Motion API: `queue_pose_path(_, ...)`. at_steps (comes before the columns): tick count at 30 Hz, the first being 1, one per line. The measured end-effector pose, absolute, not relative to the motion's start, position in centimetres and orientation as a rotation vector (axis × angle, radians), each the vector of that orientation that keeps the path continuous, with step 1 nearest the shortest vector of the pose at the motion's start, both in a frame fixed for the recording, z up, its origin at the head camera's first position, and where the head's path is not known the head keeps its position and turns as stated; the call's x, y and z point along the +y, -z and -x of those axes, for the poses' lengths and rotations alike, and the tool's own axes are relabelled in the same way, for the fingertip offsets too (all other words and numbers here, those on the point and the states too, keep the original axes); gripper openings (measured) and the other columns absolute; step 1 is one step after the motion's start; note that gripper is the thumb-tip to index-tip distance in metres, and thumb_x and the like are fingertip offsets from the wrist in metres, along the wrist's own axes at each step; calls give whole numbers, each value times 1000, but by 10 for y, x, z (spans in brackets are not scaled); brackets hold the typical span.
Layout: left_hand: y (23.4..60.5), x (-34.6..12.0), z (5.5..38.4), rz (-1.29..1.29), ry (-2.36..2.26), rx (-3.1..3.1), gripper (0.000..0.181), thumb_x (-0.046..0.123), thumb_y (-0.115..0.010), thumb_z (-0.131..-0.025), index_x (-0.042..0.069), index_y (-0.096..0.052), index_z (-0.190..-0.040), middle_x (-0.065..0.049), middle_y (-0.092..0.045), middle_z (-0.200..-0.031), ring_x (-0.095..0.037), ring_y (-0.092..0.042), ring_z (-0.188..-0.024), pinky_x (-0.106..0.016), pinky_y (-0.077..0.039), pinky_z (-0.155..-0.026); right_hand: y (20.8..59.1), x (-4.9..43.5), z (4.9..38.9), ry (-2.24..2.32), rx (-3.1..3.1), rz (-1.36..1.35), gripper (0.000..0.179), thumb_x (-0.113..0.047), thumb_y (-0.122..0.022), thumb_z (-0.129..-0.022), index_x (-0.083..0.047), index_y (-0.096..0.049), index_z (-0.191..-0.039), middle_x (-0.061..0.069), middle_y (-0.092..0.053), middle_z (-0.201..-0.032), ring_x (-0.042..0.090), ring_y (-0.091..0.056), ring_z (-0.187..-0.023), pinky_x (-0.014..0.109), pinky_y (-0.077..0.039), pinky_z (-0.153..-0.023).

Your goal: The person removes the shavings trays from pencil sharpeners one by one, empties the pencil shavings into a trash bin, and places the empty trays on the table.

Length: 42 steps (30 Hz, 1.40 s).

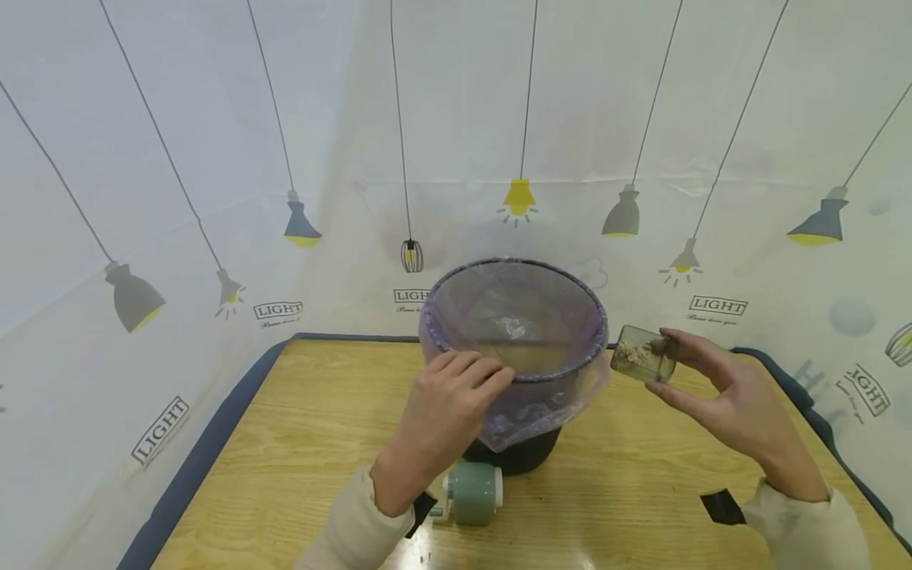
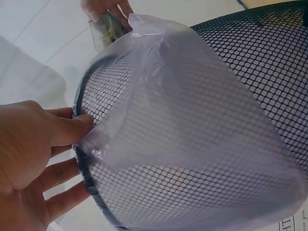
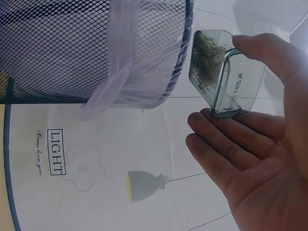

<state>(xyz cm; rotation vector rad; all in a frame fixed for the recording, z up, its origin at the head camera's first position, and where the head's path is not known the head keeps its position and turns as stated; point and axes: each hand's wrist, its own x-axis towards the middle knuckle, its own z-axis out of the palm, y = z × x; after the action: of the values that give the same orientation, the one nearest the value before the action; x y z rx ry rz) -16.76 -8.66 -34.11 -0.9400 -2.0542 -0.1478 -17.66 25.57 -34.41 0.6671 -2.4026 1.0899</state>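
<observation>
My left hand point(image 1: 449, 408) grips the near rim of a mesh waste bin point(image 1: 549, 431), which is lined with a translucent purple bag point(image 1: 523, 416). In the left wrist view the thumb lies over the rim and pinches the liner against it. My right hand point(image 1: 744, 412) holds a clear plastic shavings drawer point(image 3: 240, 91) between thumb and fingers, to the right of the bin's rim and apart from it. Pale pencil shavings point(image 3: 209, 55) lie inside the drawer. A green pencil sharpener point(image 1: 476, 495) with a crank sits on the table near my left wrist.
The wooden table point(image 1: 285, 459) has a dark blue edge. A pale curtain point(image 1: 463, 119) printed with hanging lamps surrounds it at the back and sides. Small dark specks lie on the table below the sharpener.
</observation>
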Motion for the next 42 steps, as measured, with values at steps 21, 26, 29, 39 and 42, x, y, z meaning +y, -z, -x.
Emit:
queue_pose_path(21, 354, -86, 165, 951, 282, -1933, 31, -6, -64, -87, 15, -78, -104, 1, -73, -98, -13, -67, -90, -29, -53, -87, 317, 212, 193, -984, -2393, -763, 67, -12, -83, -80, -17, -55, -141, 4, -67, -125, -5, -57, -113, 3, -37, -95)
queue_pose_path(26, 356, -85, 164, 938, 294, -1931, 25, -1, -67, -89, 15, -78, -105, 2, -73, -98, -13, -67, -91, -29, -53, -88, 314, 200, 201, -975, -2377, -838, 69, -12, -84, -79, -11, -54, -141, 8, -67, -127, 23, -65, -113, 6, -39, -96)
queue_pose_path(29, 357, -85, 163, 938, 306, -1933, 26, -1, -67, -89, 16, -78, -106, 2, -73, -98, -14, -68, -92, -29, -53, -89, 314, 193, 207, -985, -2362, -885, 70, -10, -84, -78, -6, -54, -140, 11, -66, -128, 29, -65, -112, 6, -40, -97)
queue_pose_path(39, 359, -87, 164, 942, 321, -1884, 35, -6, -70, -82, 14, -78, -109, 1, -74, -99, -14, -68, -92, -31, -53, -90, 317, 179, 218, -873, -2338, -979, 69, -7, -86, -75, 2, -56, -136, 16, -65, -127, 24, -67, -101, 37, -56, -81)
queue_pose_path(42, 360, -86, 164, 940, 330, -1877, 34, -6, -70, -81, 14, -78, -109, 1, -74, -99, -15, -68, -92, -32, -54, -90, 317, 176, 219, -839, -2328, -988, 69, -7, -86, -74, 2, -56, -136, 16, -66, -124, 19, -67, -91, 34, -54, -73)
